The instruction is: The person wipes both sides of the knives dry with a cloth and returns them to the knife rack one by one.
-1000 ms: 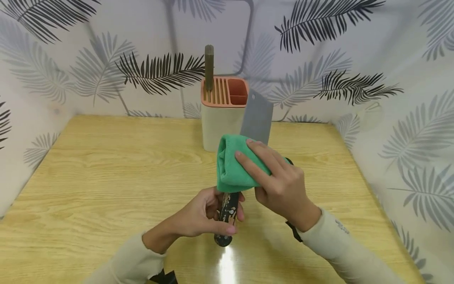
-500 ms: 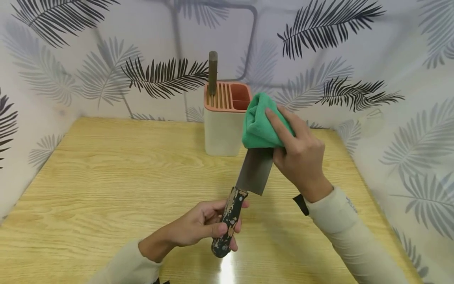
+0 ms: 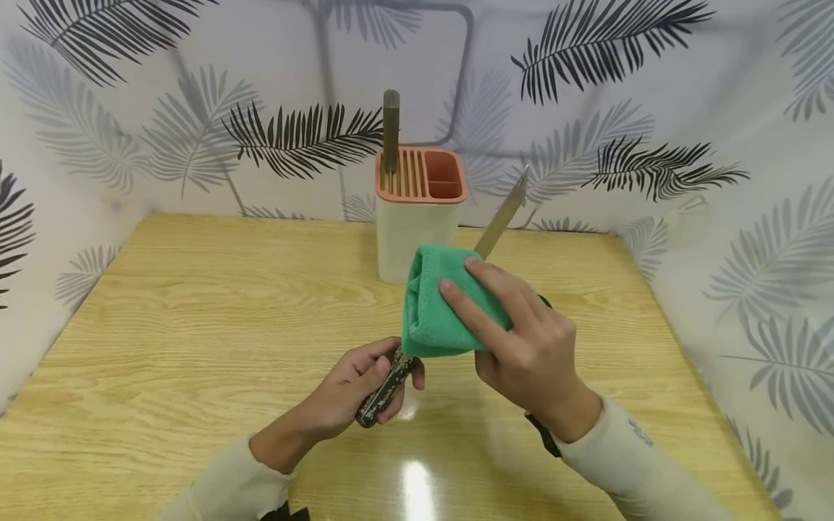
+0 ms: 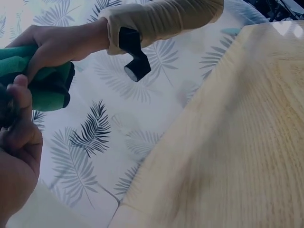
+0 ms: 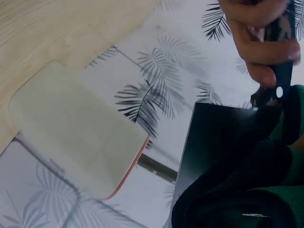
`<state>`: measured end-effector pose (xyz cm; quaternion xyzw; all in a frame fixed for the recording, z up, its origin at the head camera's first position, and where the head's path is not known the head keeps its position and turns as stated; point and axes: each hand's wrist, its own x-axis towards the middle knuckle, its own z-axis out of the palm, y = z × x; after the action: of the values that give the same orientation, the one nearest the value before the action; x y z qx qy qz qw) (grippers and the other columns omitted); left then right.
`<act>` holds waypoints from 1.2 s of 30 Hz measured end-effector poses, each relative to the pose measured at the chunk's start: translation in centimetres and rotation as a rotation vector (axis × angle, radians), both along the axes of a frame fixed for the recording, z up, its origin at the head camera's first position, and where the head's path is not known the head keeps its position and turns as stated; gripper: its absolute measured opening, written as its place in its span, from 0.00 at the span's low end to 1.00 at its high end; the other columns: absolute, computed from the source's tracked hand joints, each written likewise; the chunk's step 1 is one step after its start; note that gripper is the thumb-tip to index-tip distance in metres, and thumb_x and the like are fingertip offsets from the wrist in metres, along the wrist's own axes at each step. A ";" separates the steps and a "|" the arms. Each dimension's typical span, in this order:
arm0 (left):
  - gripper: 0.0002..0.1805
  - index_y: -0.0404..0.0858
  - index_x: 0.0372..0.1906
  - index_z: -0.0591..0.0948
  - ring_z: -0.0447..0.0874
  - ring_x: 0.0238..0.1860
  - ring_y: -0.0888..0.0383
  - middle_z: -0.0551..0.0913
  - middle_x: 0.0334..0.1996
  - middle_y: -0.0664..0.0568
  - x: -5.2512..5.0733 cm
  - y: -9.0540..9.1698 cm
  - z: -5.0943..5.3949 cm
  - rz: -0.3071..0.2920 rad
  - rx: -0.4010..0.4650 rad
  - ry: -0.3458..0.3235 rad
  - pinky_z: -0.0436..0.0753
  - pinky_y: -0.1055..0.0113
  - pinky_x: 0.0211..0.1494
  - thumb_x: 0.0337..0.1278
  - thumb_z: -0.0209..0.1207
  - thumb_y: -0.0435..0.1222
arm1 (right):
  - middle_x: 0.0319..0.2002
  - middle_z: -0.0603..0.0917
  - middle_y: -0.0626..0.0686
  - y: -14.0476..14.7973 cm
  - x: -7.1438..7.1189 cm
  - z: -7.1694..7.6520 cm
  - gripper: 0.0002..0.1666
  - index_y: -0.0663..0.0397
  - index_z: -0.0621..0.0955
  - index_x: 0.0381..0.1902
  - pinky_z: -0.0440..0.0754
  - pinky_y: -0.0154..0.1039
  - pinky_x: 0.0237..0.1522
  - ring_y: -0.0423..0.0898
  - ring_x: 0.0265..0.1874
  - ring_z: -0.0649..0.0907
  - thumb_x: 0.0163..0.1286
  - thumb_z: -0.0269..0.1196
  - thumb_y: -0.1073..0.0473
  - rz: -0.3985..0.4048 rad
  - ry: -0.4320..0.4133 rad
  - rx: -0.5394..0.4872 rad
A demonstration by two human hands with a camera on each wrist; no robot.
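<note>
Broad steel cleaver [image 3: 501,218] against folded green cloth [image 3: 443,307]

Left hand [image 3: 345,391] clenches chipped black handle [image 3: 386,393], right hand [image 3: 526,344] grasps cloth; fingers are best clear of the edge [image 5: 189,142].

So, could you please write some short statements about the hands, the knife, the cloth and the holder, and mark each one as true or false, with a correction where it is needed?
1. The left hand grips the knife handle. True.
2. Part of the blade shows beyond the green cloth. True.
3. The left hand holds the green cloth. False: the right hand holds it.
4. A brown handle stands up from the holder. True.
5. The holder is entirely green. False: its body is pale and its top orange.
</note>
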<state>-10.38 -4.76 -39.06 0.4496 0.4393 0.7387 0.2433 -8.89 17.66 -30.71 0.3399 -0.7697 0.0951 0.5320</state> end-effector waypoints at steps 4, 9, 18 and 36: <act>0.24 0.43 0.67 0.70 0.63 0.19 0.66 0.73 0.41 0.59 0.0 0.2 0.0 0.072 -0.012 -0.026 0.60 0.66 0.16 0.81 0.34 0.48 | 0.52 0.85 0.62 0.7 -0.4 0.7 0.32 0.49 0.84 0.56 0.88 0.55 0.29 0.61 0.41 0.87 0.56 0.52 0.75 -0.041 -0.023 -0.035; 0.28 0.22 0.60 0.67 0.73 0.27 0.71 0.76 0.38 0.59 0.4 0.3 0.1 0.085 -0.095 -0.090 0.73 0.77 0.25 0.80 0.43 0.46 | 0.55 0.84 0.60 1.6 -0.9 1.6 0.37 0.45 0.83 0.58 0.87 0.59 0.31 0.62 0.46 0.86 0.53 0.50 0.76 -0.123 -0.096 -0.093; 0.29 0.16 0.67 0.59 0.75 0.29 0.74 0.86 0.42 0.63 0.1 -0.2 0.3 0.064 -0.151 -0.009 0.72 0.78 0.21 0.77 0.50 0.36 | 0.53 0.84 0.60 0.4 0.9 -0.6 0.36 0.46 0.83 0.58 0.85 0.51 0.21 0.59 0.44 0.87 0.52 0.52 0.74 -0.061 -0.101 0.056; 0.25 0.21 0.61 0.64 0.90 0.39 0.62 0.80 0.47 0.25 0.7 0.8 0.2 0.069 -0.237 -0.070 0.81 0.74 0.29 0.71 0.56 0.34 | 0.57 0.82 0.60 1.9 -3.2 2.2 0.36 0.43 0.82 0.61 0.80 0.51 0.15 0.61 0.50 0.85 0.58 0.53 0.77 -0.328 -0.159 0.078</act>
<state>-9.73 -3.99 -38.87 0.3761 0.5300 0.7049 0.2843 -12.06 19.57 -28.48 0.2217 -0.8575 0.0039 0.4642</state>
